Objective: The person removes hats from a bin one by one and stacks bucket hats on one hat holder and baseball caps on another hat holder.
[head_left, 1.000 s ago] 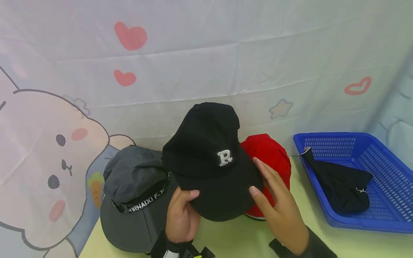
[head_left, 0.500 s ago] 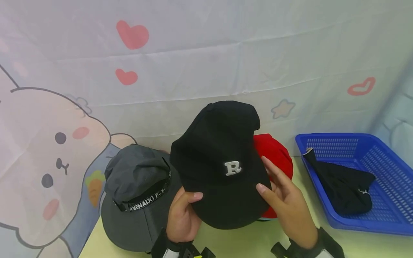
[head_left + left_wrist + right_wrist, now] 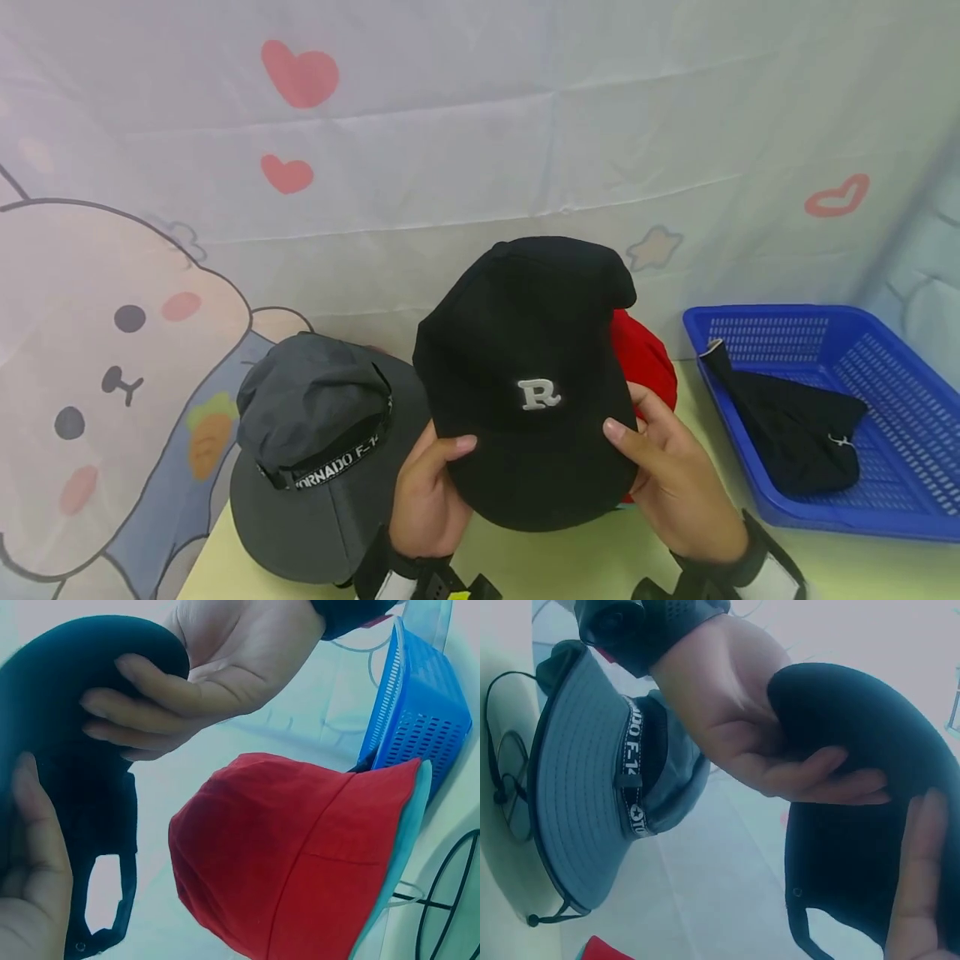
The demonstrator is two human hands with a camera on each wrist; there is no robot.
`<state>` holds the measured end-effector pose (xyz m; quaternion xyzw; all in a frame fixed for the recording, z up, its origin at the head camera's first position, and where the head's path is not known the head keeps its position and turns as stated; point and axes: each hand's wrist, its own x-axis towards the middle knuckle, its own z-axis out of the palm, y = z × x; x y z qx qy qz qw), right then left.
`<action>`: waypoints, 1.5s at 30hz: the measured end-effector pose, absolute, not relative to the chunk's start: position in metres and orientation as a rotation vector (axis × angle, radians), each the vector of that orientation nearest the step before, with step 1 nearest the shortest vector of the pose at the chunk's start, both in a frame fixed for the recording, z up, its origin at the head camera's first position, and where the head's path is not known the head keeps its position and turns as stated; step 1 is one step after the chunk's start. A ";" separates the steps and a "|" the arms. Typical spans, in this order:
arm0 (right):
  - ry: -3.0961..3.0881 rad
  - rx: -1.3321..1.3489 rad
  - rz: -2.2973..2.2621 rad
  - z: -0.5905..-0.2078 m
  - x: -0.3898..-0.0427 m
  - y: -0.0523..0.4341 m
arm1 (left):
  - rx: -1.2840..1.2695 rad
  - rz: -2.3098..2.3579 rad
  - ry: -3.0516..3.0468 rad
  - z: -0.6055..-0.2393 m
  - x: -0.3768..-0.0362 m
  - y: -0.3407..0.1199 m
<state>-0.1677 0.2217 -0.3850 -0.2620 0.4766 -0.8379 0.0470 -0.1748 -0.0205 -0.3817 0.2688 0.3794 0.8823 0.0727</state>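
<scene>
**Black "R" cap held by both hands at the brim, crown pointing away**

The black baseball cap (image 3: pixel 525 375) is lifted above the pale green table (image 3: pixel 585 567), held between both hands at the brim. Its long axis runs from the brim, nearest the person, up and away to the crown, which tilts toward the printed backdrop (image 3: pixel 480 150).

The left hand (image 3: pixel 427 500) grips the brim's left edge, thumb on top and fingers curled underneath, as the right wrist view confirms. The right hand (image 3: pixel 675 475) grips the right edge in the same way; the left wrist view shows its fingers wrapped under the brim. Both hands are equally near the cap, one on each side.

The grey bucket hat (image 3: pixel 322 458) lies just beside the left hand. The red bucket hat (image 3: pixel 645 358) sits behind and under the cap on the right. The blue basket (image 3: pixel 900 500), holding a black cloth item (image 3: pixel 795 433), stands farther right, nearer the right hand.
</scene>
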 end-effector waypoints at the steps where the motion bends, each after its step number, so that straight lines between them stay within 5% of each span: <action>1: 1.448 -0.811 -2.560 -0.385 -0.168 0.222 | 0.796 2.648 1.143 -0.382 -0.175 -0.020; 21: 1.424 -0.818 -2.692 -0.383 -0.174 0.235 | 0.702 2.508 1.090 -0.383 -0.181 -0.006; 45: 1.432 -0.798 -2.714 -0.361 -0.199 0.270 | 0.633 2.433 1.072 -0.348 -0.234 0.036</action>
